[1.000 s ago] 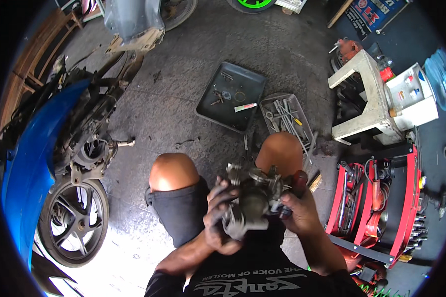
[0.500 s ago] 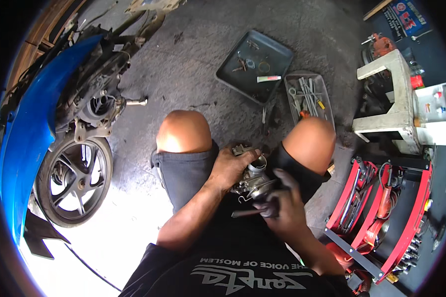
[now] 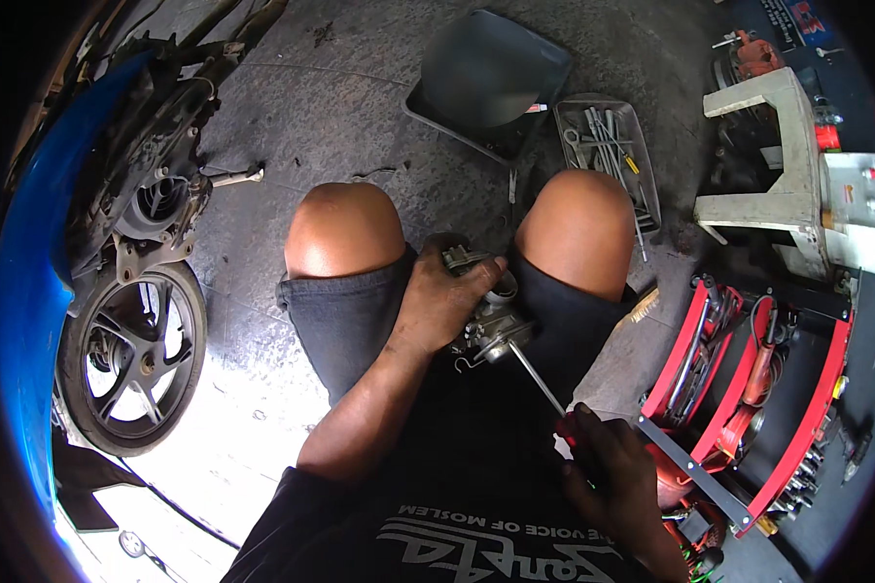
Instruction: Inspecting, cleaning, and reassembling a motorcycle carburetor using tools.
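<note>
Between my thighs, my left hand (image 3: pixel 451 298) is closed around a metal carburetor (image 3: pixel 497 328), its thumb over the upper part near a round opening. My right hand (image 3: pixel 608 466), lower and to the right, grips the red handle of a screwdriver (image 3: pixel 542 380). The long shaft slants up to the left, and its tip meets the carburetor's lower side. Whether the tip sits in a screw is too small to tell. A small wire hook (image 3: pixel 466 366) sticks out at the carburetor's lower left.
A blue motorbike (image 3: pixel 31 262) with its wheel (image 3: pixel 146 363) stands at left. Ahead are a black tray (image 3: pixel 546 58), partly covered by a blurred dark patch, and a grey tray (image 3: pixel 648 185) of wrenches. At right stand a pale stool (image 3: pixel 792 136) and a red toolbox (image 3: pixel 815 413).
My right hand has moved down and right, away from the carburetor. The screwdriver has swung round, so its tip now touches the carburetor. My left hand keeps its hold.
</note>
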Demonstrator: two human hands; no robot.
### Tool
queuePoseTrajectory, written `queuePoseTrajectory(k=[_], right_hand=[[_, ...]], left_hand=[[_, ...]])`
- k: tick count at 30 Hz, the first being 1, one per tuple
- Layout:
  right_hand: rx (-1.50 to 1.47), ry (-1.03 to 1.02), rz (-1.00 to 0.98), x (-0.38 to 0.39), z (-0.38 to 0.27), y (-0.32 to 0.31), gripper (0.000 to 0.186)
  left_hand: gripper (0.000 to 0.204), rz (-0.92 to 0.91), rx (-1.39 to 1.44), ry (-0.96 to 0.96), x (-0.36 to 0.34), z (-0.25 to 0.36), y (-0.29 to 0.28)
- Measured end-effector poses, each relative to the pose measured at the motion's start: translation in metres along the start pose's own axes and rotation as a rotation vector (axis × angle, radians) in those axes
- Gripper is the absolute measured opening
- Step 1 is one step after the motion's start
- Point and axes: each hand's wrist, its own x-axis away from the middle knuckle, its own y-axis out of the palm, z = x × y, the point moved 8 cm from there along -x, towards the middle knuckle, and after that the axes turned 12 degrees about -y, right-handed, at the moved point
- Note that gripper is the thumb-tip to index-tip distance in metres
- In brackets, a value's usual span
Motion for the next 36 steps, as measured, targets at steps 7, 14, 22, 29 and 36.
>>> queuePoseTrajectory(k=[7,14,22,29,36], right_hand=[[0.010,-0.001,-0.036,-0.003,-0.005,0.000,0.064],[0.012,0.043,-0.043,0.000,-0.005,0.003,0.064],[0.438,-0.090,-0.092,-0.009,-0.030,-0.005,0.058],[0.391,0.004,-0.097,0.009,-0.014,-0.004,0.052],[0.280,0.033,-0.096,-0.025,-0.030,-0.013,0.048]], left_hand=[[0.066,0.004,0.014,-0.037,0.003,-0.001,-0.002],[0.065,-0.011,-0.004,-0.013,0.003,-0.001,-0.001],[0.060,-0.015,0.023,0.056,0.005,0.002,0.001],[0.044,-0.071,0.177,0.070,0.016,-0.004,0.010],[0.043,-0.159,0.381,-0.033,0.015,-0.017,0.006]])
